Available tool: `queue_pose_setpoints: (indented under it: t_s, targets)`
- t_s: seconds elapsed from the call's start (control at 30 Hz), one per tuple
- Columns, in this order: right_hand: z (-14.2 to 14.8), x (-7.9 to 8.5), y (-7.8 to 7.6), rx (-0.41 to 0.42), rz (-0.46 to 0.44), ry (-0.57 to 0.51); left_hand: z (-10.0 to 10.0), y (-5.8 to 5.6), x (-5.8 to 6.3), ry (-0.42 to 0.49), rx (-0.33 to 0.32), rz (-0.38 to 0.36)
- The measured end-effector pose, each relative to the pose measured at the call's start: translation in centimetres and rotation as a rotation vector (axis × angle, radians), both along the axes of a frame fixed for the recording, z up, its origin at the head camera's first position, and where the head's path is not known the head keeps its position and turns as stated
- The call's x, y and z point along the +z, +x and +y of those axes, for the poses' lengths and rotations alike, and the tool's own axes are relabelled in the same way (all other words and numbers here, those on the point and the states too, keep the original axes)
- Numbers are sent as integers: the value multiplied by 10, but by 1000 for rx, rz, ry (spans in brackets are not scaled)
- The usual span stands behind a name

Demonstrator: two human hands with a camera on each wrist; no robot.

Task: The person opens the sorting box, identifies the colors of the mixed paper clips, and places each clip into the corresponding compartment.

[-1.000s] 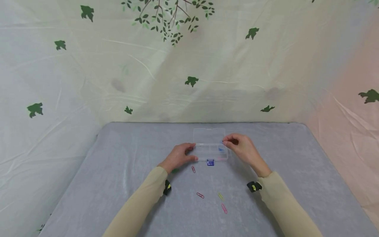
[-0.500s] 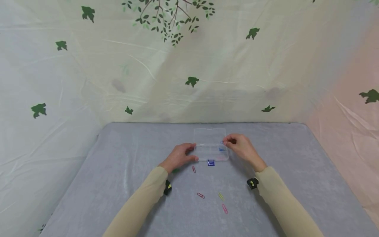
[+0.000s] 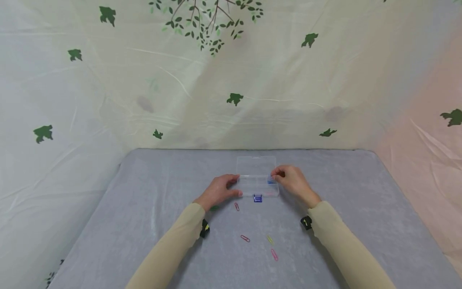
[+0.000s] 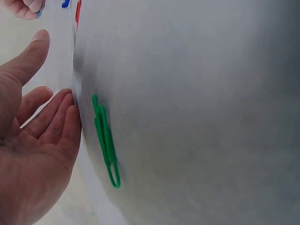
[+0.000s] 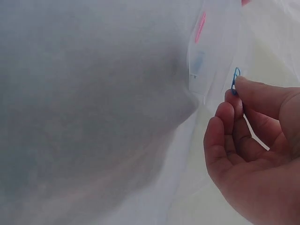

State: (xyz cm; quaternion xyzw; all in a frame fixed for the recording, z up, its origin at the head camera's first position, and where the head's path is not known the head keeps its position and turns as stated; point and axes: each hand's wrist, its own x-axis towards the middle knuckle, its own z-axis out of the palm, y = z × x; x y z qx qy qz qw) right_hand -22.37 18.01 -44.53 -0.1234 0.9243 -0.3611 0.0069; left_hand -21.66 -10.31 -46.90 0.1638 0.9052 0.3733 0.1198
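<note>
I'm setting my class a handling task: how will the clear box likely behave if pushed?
The clear box would probably slide rather than roll, being low and flat-sided. Its thin-looking, see-through material suggests something light yet stiff. The open lid, extending behind, might wobble.

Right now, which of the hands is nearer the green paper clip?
Left. The left hand is at the left end of the clear box, with the green clip near its wrist; the right hand is farther off, at the box's right end, pinching a blue clip.
</note>
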Motion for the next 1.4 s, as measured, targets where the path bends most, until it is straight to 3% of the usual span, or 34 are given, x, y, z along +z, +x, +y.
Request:
queue_pose_setpoints:
  t_s: [0.5,0.73,1.0,1.4]
  targets:
    - [15,1,10,40,-6,17,1,2,3,-13,-4,2]
    - [28,-1,16,135,-13,71,0,2,2,-7,8,4]
    - [32,-8,11,219,-59,92,-1,1,1,-15,0,6]
    - [29,-11,6,225,-108,121,-4,1,7,-41,-38,-7]
